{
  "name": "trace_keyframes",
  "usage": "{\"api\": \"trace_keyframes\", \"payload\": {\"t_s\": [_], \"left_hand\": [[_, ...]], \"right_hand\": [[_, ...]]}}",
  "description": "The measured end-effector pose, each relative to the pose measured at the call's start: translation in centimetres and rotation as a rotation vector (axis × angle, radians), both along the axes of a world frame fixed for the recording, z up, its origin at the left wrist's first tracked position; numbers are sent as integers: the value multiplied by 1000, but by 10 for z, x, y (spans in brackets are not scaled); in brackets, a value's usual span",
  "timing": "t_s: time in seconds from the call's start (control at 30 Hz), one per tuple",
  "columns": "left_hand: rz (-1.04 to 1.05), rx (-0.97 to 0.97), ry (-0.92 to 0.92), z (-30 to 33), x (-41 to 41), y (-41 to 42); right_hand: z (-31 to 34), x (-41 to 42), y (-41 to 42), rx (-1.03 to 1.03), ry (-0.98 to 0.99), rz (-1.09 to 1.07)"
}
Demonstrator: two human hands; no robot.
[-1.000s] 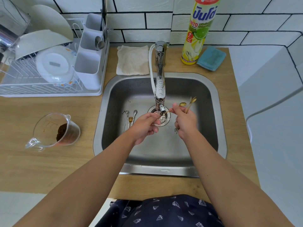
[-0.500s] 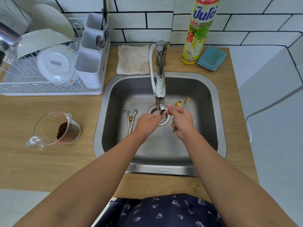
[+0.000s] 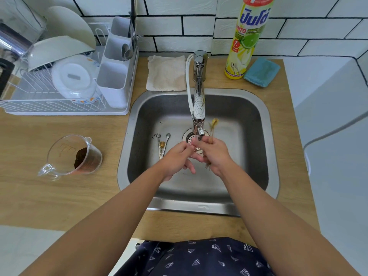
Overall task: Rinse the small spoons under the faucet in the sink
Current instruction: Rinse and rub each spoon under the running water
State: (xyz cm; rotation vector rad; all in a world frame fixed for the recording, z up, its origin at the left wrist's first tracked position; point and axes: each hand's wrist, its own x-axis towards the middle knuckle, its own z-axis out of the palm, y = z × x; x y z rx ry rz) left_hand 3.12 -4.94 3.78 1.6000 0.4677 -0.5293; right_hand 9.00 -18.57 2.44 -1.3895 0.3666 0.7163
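Observation:
Both hands meet under the faucet [image 3: 198,108] spout in the steel sink [image 3: 199,208]. My right hand [image 3: 216,154] grips small gold spoons [image 3: 213,125]; their blurred bowls stick up right of the spout and the handle ends poke out below the fist. My left hand [image 3: 177,158] touches the right hand's fingers at the spout, thumb and forefinger pinched together; what they pinch is hidden. Several more small spoons [image 3: 163,143], silver and gold, lie on the sink floor left of the drain [image 3: 192,141].
A measuring cup [image 3: 73,155] with brown grounds stands on the wooden counter left of the sink. A dish rack [image 3: 65,76] with bowls and a cutlery holder sits at back left. Behind the sink are a beige cloth [image 3: 166,73], a dish-soap bottle [image 3: 249,36] and a blue cloth [image 3: 261,71].
The gold spoons in my right hand swung from pointing right to upright and closer to the spout. My left hand moved in against the right hand under the faucet.

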Motion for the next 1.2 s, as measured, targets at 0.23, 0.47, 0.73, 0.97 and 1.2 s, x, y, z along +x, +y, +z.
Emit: {"api": "trace_keyframes", "payload": {"t_s": [0.23,0.47,0.73,0.97,1.2], "left_hand": [[-45,31,5,10,-11,18],[93,55,89,5,-10,7],[83,22,139,4,-4,-3],[-17,196,81,-4,-11,0],[-126,208,-1,3,-9,1]], "right_hand": [[-7,10,3,7,14,-151],[-12,-2,4,-8,-27,-29],[-18,-14,7,-9,3,38],[-12,8,-7,29,29,-156],[-12,6,-6,52,25,-121]]}}
